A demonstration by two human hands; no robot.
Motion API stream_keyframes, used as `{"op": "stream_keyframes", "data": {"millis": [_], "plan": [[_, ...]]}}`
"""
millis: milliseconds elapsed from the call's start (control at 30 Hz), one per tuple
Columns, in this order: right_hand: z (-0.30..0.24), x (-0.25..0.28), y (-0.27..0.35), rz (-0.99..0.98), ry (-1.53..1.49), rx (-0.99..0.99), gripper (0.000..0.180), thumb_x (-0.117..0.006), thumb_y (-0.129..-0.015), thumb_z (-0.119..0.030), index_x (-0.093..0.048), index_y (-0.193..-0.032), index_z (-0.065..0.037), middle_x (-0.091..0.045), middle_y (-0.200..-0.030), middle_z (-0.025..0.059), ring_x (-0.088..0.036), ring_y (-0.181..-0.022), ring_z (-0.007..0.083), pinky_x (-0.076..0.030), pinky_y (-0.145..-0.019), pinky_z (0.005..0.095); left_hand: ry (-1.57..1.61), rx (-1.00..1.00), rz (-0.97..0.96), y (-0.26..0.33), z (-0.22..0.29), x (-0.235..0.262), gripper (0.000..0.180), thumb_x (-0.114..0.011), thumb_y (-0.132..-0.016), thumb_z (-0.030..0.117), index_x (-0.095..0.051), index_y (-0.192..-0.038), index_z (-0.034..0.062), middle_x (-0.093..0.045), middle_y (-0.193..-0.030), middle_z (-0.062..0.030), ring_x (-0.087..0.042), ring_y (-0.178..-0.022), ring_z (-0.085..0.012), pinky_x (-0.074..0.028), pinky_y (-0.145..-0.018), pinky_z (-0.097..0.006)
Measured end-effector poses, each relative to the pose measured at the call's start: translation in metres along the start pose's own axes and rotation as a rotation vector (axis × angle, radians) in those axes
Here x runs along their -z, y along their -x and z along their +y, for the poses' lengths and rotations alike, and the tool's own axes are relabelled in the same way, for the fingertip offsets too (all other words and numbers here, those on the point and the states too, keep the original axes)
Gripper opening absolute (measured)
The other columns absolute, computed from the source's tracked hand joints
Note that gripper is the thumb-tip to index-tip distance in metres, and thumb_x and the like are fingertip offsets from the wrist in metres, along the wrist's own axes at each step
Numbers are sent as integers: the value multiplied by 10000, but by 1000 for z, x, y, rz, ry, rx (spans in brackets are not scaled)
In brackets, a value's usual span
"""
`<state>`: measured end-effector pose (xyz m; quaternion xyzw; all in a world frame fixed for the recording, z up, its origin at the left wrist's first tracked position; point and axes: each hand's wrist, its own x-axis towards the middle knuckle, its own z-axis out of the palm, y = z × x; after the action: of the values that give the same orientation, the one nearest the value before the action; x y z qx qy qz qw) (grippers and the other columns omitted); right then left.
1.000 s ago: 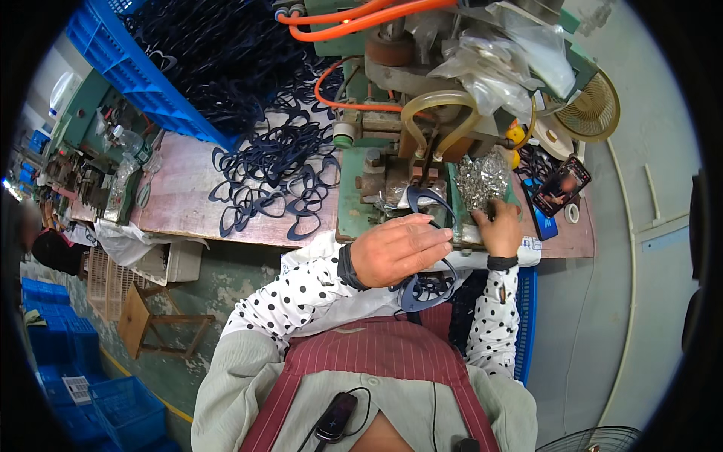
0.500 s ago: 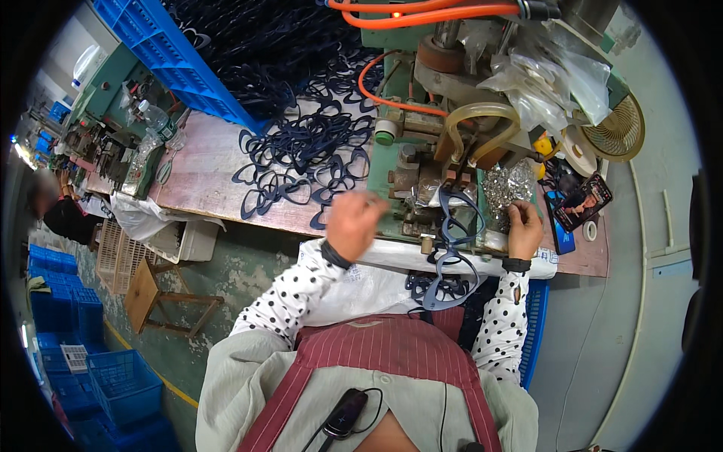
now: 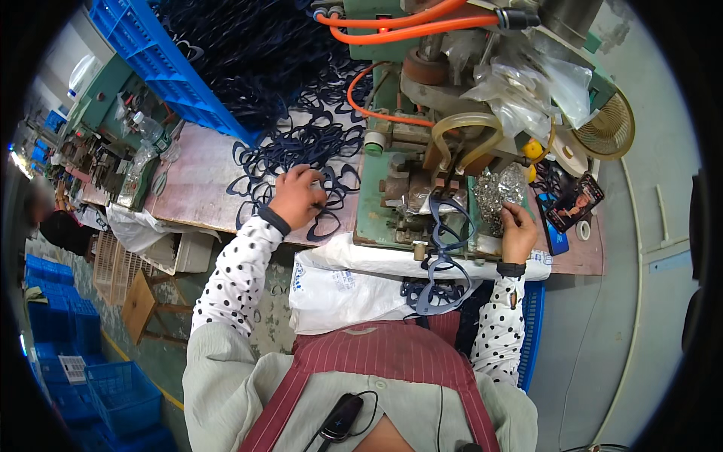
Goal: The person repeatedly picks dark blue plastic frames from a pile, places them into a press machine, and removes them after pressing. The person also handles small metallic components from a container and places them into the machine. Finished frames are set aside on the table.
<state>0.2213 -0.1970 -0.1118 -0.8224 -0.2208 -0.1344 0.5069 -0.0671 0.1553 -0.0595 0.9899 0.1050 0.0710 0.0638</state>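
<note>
My left hand is over the near edge of a loose pile of dark blue eyeglass frames, its fingers bent and apart. Whether it touches a frame is hard to make out. At the right, my right hand has thumb and forefinger pinched together beside a heap of small shiny metal parts; anything between the fingertips is too small to name. Between the hands, a dark blue eyeglass frame stands on end at the front of a green bench machine, its lower part hanging past the table edge.
A blue crate leans beside the large heap of frames. Orange hoses and plastic bags are on the machine. A phone and tape roll lie at the right. White sheeting covers the front edge.
My left hand has moved left and away from me, from the machine's front to the pile of frames. My right hand stays beside the metal parts. The view has shifted slightly.
</note>
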Motion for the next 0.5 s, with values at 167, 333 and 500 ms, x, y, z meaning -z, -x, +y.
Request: {"op": "stream_keyframes", "data": {"millis": [167,333,500], "plan": [[-84,4,-1,-182,-369,-145,158,-670,-820,-15,-712,-970,11,-665,-792,-5,-557,-690,56,-446,-632,217,1063,130,162,-22,3,14,144,-727,-763,62,-640,-878,56,-547,-1287,-115,-499,-1166,-222,-369,-998,-338],[-157,8,5,-331,-637,-206,295,-701,-792,21,-611,-1073,22,-671,-876,44,-562,-726,41,-427,-623,175,1447,373,230,-38,38,-53,110,-681,-856,71,-645,-952,30,-601,-1176,-58,-558,-998,-122,-432,-880,-256],[-176,-1,13,-395,-618,-214,396,-736,-754,0,-541,-1098,-5,-678,-838,58,-537,-671,35,-412,-589,178,785,372,450,-47,35,-92,192,-643,-928,194,-666,-1019,27,-658,-818,-40,-588,-741,-108,-455,-677,-241]]}}
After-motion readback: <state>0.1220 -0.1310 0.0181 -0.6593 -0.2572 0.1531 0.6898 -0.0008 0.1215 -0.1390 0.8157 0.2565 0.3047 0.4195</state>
